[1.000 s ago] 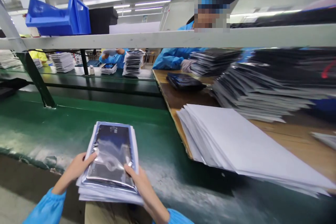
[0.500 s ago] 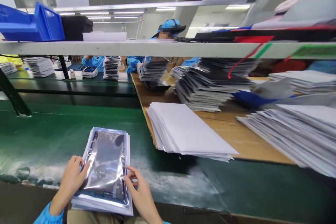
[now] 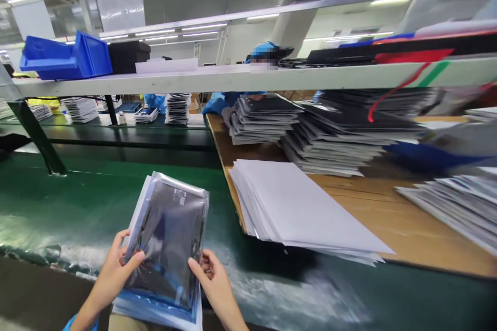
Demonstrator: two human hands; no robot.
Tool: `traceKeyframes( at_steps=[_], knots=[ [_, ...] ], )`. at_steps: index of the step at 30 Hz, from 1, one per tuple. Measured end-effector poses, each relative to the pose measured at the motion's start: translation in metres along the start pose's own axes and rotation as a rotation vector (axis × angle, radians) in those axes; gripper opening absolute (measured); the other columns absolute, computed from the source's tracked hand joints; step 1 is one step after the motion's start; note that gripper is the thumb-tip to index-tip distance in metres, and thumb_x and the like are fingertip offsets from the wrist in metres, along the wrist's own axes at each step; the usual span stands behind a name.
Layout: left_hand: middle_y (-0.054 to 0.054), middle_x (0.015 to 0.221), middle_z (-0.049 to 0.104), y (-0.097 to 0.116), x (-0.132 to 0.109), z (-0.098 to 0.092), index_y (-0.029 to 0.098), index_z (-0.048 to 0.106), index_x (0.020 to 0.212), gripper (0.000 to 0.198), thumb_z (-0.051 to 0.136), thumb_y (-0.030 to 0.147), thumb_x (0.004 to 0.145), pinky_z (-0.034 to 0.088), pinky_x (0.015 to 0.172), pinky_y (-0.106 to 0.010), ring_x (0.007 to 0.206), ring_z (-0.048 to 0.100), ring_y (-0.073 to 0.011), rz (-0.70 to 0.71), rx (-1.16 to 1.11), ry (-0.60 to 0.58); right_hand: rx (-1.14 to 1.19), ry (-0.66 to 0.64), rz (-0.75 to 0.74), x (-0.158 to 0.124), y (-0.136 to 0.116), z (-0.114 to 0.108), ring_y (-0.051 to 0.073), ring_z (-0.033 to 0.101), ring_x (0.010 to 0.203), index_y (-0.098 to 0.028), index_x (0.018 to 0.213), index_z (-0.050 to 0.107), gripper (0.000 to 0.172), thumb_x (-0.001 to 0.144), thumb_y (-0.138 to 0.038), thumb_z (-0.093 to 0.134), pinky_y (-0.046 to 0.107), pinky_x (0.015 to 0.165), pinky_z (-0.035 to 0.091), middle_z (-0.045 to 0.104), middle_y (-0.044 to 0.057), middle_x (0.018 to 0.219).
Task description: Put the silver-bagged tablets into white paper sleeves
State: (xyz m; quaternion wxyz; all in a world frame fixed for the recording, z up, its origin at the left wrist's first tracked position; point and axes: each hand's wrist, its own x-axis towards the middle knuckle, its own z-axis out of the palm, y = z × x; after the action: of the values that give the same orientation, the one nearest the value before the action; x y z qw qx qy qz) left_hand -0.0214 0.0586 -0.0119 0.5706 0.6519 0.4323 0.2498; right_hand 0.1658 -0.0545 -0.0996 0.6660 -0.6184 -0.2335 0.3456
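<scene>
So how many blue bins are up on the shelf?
1. The blue bin sits at the left end of the shelf, beside a black box. More may be hidden outside the picture.

single head-worn view, facing forward and down over the green conveyor belt (image 3: 77, 207); close above the belt's near edge, wooden table (image 3: 388, 217) right of it, shelf (image 3: 233, 80) beyond.

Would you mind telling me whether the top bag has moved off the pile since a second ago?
Yes. The top bag has tilted up off the pile, its far end raised toward the green belt, both hands gripping it.
</scene>
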Motion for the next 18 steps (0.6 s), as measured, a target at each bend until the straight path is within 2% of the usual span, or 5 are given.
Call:
traceKeyframes(
  at_steps=[5, 9, 11, 14, 18],
  knots=[
    [-0.01, 0.108, 0.066, -0.002, -0.009, -0.011, 0.021, 0.057, 0.108, 0.048, 0.061, 0.054, 0.074, 0.047, 0.087, -0.037, 0.102, 0.06, -0.0271, 0.106, 0.066, -0.011, 0.283, -0.168, 0.029, -0.019, -0.018, 0.005, 0.024, 0.063, 0.1, -0.021, 0.104, 0.062, 0.043, 0.07, -0.043, 0.074, 0.035, 0.089, 0.048, 0.07, 0.006, 0.101],
    [-0.006, 0.153, 0.028, -0.013, -0.014, -0.029, 0.023, 0.071, 0.093, 0.051, 0.063, 0.065, 0.066, 0.018, 0.113, -0.043, 0.141, 0.016, -0.0321, 0.101, 0.023, 0.06, 0.502, -0.162, 0.18, -0.03, -0.009, 0.016, 0.026, 0.061, 0.107, -0.025, 0.119, 0.054, 0.054, 0.072, -0.044, 0.072, 0.041, 0.093, 0.047, 0.069, 0.006, 0.111],
    [-0.008, 0.146, 0.04, -0.017, -0.017, -0.034, 0.022, 0.073, 0.088, 0.053, 0.067, 0.066, 0.059, 0.022, 0.112, -0.045, 0.138, 0.026, -0.0332, -0.055, -0.149, 0.039, 0.5, -0.128, 0.19, -0.033, -0.003, 0.02, 0.027, 0.061, 0.108, -0.023, 0.12, 0.054, 0.057, 0.07, -0.043, 0.074, 0.042, 0.095, 0.046, 0.069, 0.007, 0.11],
    [-0.009, 0.108, 0.071, -0.015, -0.017, -0.035, 0.02, 0.074, 0.084, 0.05, 0.076, 0.059, 0.052, 0.041, 0.101, -0.043, 0.114, 0.057, -0.0321, -0.27, -0.391, 0.063, 0.394, -0.02, 0.145, -0.038, 0.0, 0.022, 0.027, 0.06, 0.108, -0.022, 0.118, 0.059, 0.058, 0.067, -0.044, 0.076, 0.04, 0.094, 0.047, 0.071, 0.007, 0.106],
    [-0.007, 0.079, 0.075, -0.003, -0.003, -0.046, 0.017, 0.07, 0.084, 0.05, 0.081, 0.051, 0.049, 0.057, 0.069, -0.036, 0.078, 0.07, -0.0277, -0.196, -0.235, 0.108, 0.341, 0.159, 0.08, -0.048, -0.005, 0.012, 0.026, 0.057, 0.112, -0.023, 0.119, 0.06, 0.057, 0.069, -0.047, 0.073, 0.037, 0.094, 0.047, 0.07, 0.006, 0.109]
  ],
)
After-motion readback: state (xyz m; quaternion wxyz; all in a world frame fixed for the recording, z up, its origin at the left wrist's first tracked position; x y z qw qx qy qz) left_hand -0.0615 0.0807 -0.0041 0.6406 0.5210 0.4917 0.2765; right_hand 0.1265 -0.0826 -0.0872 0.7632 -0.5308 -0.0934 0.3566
